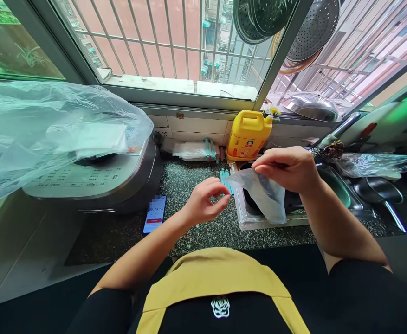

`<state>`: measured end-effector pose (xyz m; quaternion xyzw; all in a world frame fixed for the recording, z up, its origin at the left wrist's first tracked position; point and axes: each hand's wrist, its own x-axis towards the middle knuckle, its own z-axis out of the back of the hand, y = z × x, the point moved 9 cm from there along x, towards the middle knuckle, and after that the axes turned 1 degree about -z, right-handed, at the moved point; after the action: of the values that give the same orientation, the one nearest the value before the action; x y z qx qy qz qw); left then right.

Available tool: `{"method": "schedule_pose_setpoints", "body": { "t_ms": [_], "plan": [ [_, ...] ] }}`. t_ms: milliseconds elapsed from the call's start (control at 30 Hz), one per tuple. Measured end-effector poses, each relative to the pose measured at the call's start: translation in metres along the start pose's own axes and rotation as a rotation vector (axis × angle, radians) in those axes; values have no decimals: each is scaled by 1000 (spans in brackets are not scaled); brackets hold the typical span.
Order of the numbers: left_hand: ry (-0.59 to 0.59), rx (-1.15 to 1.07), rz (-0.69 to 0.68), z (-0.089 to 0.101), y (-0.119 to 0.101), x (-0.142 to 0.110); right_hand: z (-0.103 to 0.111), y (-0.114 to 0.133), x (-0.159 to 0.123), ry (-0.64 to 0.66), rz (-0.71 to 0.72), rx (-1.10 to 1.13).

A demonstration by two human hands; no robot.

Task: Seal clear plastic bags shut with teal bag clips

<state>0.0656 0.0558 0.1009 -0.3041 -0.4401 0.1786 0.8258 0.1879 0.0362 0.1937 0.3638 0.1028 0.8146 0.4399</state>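
Note:
My right hand is closed in a pinch on the top edge of a translucent plastic bag, which hangs down from the fingertips. To the left, my left hand hovers over the counter with curled fingers, a gap showing between thumb and forefinger and nothing visible in it. The bag's left corner comes close to its fingertips. Behind that corner, several teal sealing clips lie on the speckled counter. Below the bag is a clear shallow tray with dark contents, partly covered by the bag and hand.
A yellow jug stands against the wall, beside stacked plastic bags with more clips. On the left are a phone and a plastic-covered appliance. The sink and a black pan are at right.

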Motion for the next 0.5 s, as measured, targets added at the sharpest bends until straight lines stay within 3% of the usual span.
{"method": "schedule_pose_setpoints", "body": {
  "t_ms": [100, 233, 333, 433, 500],
  "plan": [
    [-97, -69, 141, 4, 24, 3, -14, 2, 6, 136, 9, 112],
    [-14, -129, 197, -20, 46, 15, -28, 11, 15, 295, 52, 191],
    [52, -154, 200, -29, 43, 13, -18, -2, 23, 251, -25, 164],
    [169, -278, 303, -33, 39, -2, -5, -29, 27, 137, -144, 159],
    [241, -401, 381, -33, 36, -13, -10, -49, 29, 122, -208, 182]
  ]
}}
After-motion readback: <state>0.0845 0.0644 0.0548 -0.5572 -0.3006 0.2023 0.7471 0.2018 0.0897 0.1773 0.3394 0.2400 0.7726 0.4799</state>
